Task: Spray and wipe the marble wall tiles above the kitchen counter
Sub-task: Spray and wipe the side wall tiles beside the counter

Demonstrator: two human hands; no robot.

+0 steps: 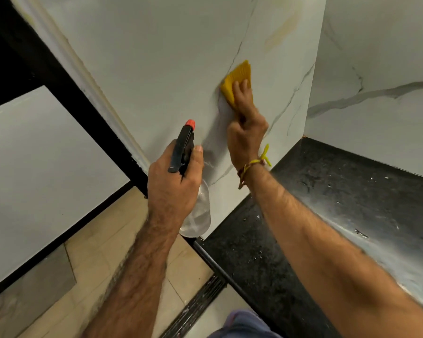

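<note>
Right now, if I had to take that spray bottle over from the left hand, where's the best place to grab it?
Take the spray bottle by its clear lower body, coming from below on the counter side. The left hand already wraps the neck under the black trigger head, thumb alongside, so only the rounded bottom hangs free. The red nozzle points up at the marble wall, so stay clear of it.

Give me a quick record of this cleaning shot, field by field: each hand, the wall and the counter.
left hand: left hand grips the spray bottle, orange nozzle tip pointing at the wall
right hand: right hand presses the yellow cloth against the wall
wall: white marble wall tiles with grey veins, yellowish smear above the cloth
counter: black counter, speckled with white bits
wrist: yellow thread band on the right wrist
</note>
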